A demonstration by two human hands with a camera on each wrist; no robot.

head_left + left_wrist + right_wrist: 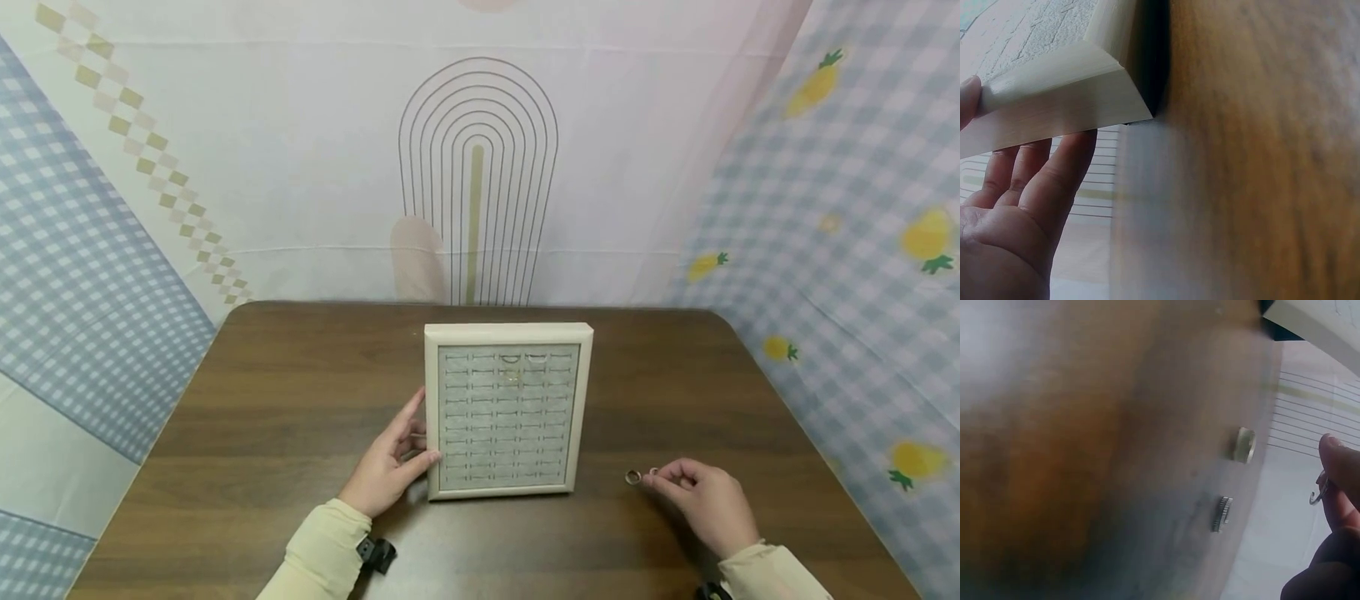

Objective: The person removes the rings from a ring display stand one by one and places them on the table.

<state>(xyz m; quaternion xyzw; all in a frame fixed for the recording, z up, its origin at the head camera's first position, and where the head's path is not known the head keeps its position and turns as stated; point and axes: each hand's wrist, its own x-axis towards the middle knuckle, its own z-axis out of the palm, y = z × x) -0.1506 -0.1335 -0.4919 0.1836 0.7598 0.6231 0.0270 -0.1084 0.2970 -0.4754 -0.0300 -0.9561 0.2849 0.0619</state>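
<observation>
OK, a silver ring (1315,499) is pinched between thumb and fingertip by the right hand's (705,502) grip, to the right of the display frame (432,417). Close by, a gold-toned ring (1245,445) and a ridged ring (1222,514) are left loose on the desk (300,375). Frame is stood up on the desk; its left edge is grasped by the left hand (384,471), thumb on front. Three rings are seated high in the slotted panel (504,450). Backdrop cloth (315,150) is hung behind.
</observation>
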